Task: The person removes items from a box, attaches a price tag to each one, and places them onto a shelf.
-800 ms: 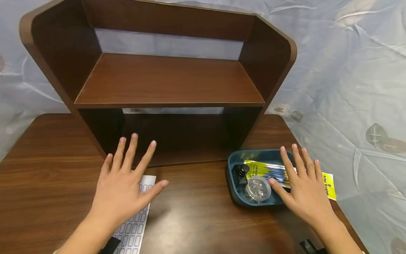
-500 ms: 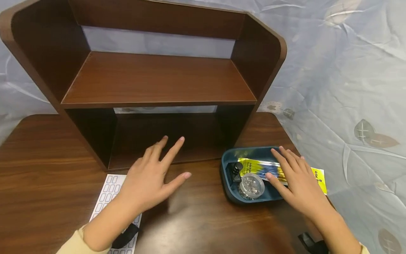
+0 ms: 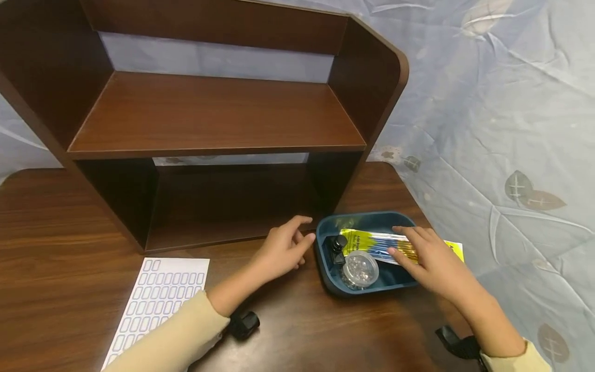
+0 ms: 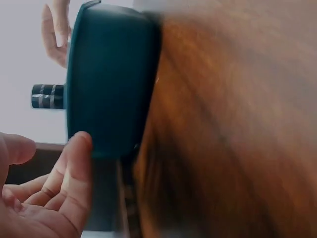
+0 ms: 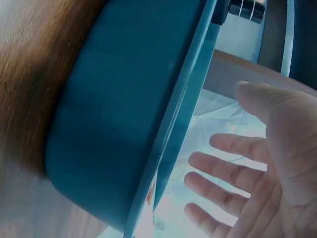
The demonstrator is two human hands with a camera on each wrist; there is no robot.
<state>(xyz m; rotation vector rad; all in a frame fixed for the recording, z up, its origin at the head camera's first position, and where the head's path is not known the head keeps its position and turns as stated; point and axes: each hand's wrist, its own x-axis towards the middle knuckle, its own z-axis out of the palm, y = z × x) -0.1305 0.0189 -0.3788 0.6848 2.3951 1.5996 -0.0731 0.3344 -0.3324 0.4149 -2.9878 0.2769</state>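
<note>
A blue plastic bin (image 3: 325, 276) holds a pack of artist brushes (image 3: 360, 242), a round clear-lidded container (image 3: 360, 269) with small pieces inside, and a small black bottle (image 3: 337, 249). At the bin's left side is my left hand (image 3: 279, 252), its fingers loosely bent and nothing in them. In the left wrist view its index fingertip overlaps the bin wall (image 4: 111, 79); whether they touch I cannot tell. Over the bin's right end hovers my right hand (image 3: 434, 261), fingers spread and holding nothing in the right wrist view. It hides part of the brush pack, which sticks out past the rim.
Behind the hands stands a dark brown two-level shelf (image 3: 218, 116) on the wooden table (image 3: 297, 330). A white sheet of printed label outlines (image 3: 158, 289) lies at the left, partly under the left sleeve. Patterned fabric (image 3: 502, 129) hangs at the right and back.
My left hand has swung right from above the label sheet to the bin's left side, its fingers bending. My right hand has lowered slightly over the bin. The view has shifted rightward.
</note>
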